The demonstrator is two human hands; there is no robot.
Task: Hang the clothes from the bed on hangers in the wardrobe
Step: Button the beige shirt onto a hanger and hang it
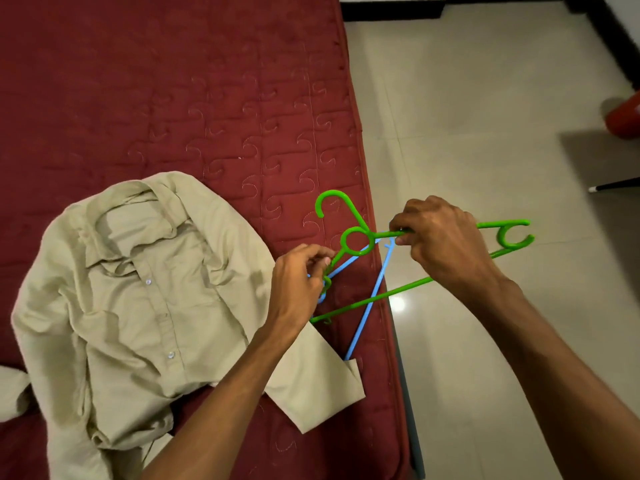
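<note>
Nearest me, both forearms reach up from the bottom of the view to a pair of tangled plastic hangers held over the mattress edge. My left hand (301,275) pinches one shoulder arm of the green hanger (398,290) just below its ring, fingertips curled tight. My right hand (443,244) pinches the opposite shoulder arm between thumb and fingers. A blue hanger (361,323) is threaded through the green one, its long bar slanting down until its end slips under the shirt's cuff. The beige button-up shirt (145,289) lies face up and rumpled on the maroon quilted mattress (207,98), collar (138,209) toward the far side, one sleeve stretched out beneath my left wrist. No wardrobe is in view. I judge the hangers to be light, thin and smooth: stiff along the bars, springy enough to flex apart, and likely to snap at the end notches if forced. Gripping close to the ring gives the most control. The shirt looks soft, limp and light, so it will sag wherever it is unsupported. It is best lifted at the collar or shoulder seams. The front appears buttoned, so the hanger probably has to go in through the neck, one arm at a time.
</note>
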